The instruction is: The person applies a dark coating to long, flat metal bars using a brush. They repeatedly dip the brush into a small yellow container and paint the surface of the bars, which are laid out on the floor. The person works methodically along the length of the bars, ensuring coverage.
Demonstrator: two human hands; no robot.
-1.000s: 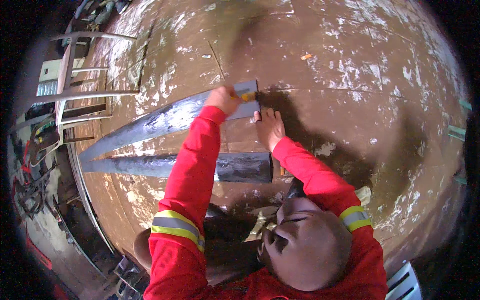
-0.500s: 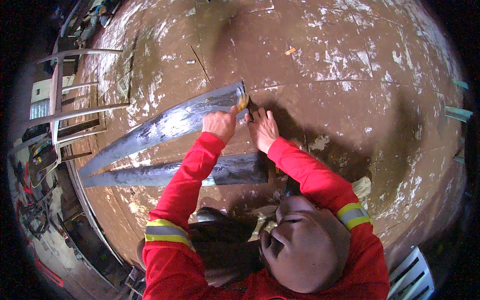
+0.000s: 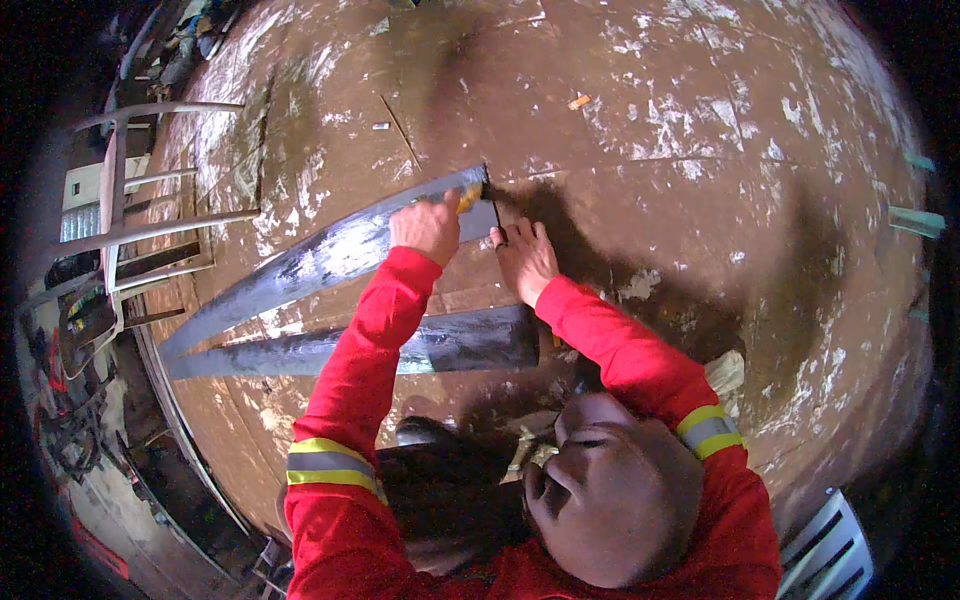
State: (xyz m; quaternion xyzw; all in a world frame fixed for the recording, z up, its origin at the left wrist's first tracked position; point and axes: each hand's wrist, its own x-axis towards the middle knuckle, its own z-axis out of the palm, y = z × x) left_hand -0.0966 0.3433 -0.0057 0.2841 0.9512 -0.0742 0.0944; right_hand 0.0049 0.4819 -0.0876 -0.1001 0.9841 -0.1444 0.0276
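Note:
A long, tapering grey panel (image 3: 330, 240) with wet-looking dark streaks lies slanted on the brown floor, its wide end at the upper right. My left hand (image 3: 427, 227) is closed around a yellowish paintbrush (image 3: 467, 198), which touches the panel near that wide end; my fingers hide most of the brush. At the panel's end edge is my right hand (image 3: 524, 258), fingers apart and a fingertip touching the edge. Below lies a second dark, tapering panel (image 3: 470, 335), partly covered by my left forearm. The two narrow tips nearly meet at the left.
A wooden frame with legs (image 3: 115, 190) stands at the left, with cluttered metal items (image 3: 85, 420) below it. A small orange piece (image 3: 580, 102) and a thin stick (image 3: 402, 132) lie on the floor. A white slatted plastic piece (image 3: 828, 550) is at lower right.
My left hand has moved left along the panel with the paintbrush, away from the end edge. My right hand has stayed nearly in place.

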